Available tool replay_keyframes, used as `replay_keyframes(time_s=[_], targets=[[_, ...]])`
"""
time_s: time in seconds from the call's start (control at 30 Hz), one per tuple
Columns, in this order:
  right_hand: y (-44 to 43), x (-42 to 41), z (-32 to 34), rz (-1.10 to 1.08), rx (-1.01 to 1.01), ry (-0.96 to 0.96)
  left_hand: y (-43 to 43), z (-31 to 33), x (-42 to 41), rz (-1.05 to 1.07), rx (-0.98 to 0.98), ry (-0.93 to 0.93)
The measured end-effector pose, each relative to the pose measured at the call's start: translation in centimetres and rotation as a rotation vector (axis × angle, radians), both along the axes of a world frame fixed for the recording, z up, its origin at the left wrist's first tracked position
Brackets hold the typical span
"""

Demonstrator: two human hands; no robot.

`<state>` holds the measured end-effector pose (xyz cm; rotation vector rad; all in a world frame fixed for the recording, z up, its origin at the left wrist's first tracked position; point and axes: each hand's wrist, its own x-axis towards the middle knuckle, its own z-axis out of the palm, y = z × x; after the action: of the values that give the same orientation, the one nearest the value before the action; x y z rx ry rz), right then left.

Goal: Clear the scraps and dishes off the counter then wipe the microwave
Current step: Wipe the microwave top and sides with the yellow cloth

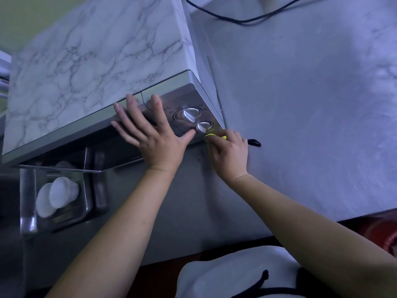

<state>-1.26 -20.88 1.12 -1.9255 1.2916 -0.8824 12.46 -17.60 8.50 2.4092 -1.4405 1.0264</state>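
Note:
A microwave [90,67] with a marble-patterned top and a silver front stands on the counter at the left. My left hand [150,134] presses flat with spread fingers on its front, beside the two silver knobs [194,120]. My right hand [228,153] grips a yellow cloth [214,136] against the lower right corner of the control panel, under the lower knob. Most of the cloth is hidden by my fingers.
A steel sink [86,203] below the microwave holds white dishes [55,196]. The grey counter [300,115] stretches to the right, with a black cable [236,19] at the back and a small black object [254,143] beside my right hand.

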Motion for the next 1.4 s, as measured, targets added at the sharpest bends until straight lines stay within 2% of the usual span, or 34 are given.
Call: replay_keyframes(time_s=[0.17, 0.37, 0.63, 0.77, 1.2, 1.3, 1.4], targets=[[0.5, -0.1, 1.2, -0.103, 0.017, -0.218, 0.0, -0.1, 0.1, -0.003, -0.014, -0.017], [1.1, 0.3, 2.0, 0.01, 0.056, -0.211, -0.1, -0.3, 0.4, -0.015, -0.023, -0.018], [1.3, 0.4, 1.9, -0.01, 0.347, -0.363, -0.1, -0.6, 0.6, -0.015, -0.019, -0.023], [0.8, 0.1, 2.1, -0.007, 0.437, -0.358, 0.0, -0.5, 0.6, -0.014, -0.01, -0.025], [0.0, -0.5, 4.2, -0.017, 0.329, -0.424, 0.0, -0.3, 0.4, -0.009, -0.005, -0.023], [-0.4, -0.3, 3.9, -0.029, 0.189, -0.364, 0.0, -0.3, 0.3, -0.009, -0.011, -0.016], [-0.5, 0.2, 3.3, -0.058, -0.003, -0.214, -0.1, -0.3, 0.3, -0.013, -0.02, -0.017]])
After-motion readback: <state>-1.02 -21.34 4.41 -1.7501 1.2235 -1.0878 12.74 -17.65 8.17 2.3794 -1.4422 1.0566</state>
